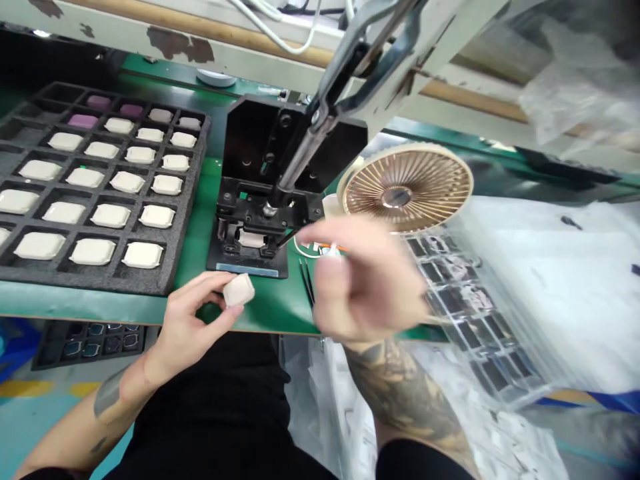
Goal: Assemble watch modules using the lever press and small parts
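My left hand (200, 310) pinches a small cream rounded-square case piece (239, 291) between thumb and fingers, just in front of the press base. My right hand (367, 280) is smeared by motion to the right of the press, and I cannot make out whether its fingers hold anything. Between and behind my hands stands a black hand press (270, 213) with a long metal lever (305, 157). A similar pale piece (251, 238) sits in its fixture. Black tweezers (307, 283) lie on the green mat beside my right hand.
At left, a dark foam tray (165, 283) holds many cream pieces and several purple ones. A round fan (407, 187) stands behind my right hand. Clear compartment trays (480, 320) with dark parts are stacked at right. Another dark tray (93, 343) sits below the bench edge.
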`<state>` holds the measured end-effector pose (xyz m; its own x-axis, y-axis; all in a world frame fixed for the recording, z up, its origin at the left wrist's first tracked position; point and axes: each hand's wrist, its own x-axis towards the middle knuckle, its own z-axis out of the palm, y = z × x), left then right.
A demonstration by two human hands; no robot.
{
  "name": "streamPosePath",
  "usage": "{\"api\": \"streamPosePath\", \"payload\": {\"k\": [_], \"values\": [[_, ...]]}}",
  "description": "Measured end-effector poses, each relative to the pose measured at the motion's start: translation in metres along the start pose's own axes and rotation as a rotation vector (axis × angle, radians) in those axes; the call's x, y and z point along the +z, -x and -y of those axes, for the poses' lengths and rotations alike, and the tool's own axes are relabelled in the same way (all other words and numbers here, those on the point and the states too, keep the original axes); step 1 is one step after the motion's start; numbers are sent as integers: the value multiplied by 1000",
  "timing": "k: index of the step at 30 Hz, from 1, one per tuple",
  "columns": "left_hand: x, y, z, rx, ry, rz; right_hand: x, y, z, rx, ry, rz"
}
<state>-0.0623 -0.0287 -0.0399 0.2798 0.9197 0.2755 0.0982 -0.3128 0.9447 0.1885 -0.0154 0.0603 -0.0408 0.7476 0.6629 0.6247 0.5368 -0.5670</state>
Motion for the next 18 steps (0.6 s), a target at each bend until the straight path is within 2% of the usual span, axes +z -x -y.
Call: {"api": "streamPosePath", "payload": {"k": [3, 5, 8, 10, 12, 15, 18], "values": [[-2, 0, -8, 186, -126, -22, 24, 21, -20, -197, 154, 329], [0, -3, -13, 298, -226, -35, 45, 26, -39, -162, 254, 484], [7, -11, -17, 413, -363, -57, 71, 24, -60, -44, 332, 578], [10, -14, -18, 418, -437, -70, 77, 22, -63, 11, 344, 568], [12, -16, -17, 376, -504, -84, 72, 26, -58, 31, 300, 503], [13, -20, -16, 339, -697, -83, 50, 43, -44, 31, 176, 367], [20, -36, -21, 337, -1005, 14, 23, 60, -35, 41, 127, 264]]}}
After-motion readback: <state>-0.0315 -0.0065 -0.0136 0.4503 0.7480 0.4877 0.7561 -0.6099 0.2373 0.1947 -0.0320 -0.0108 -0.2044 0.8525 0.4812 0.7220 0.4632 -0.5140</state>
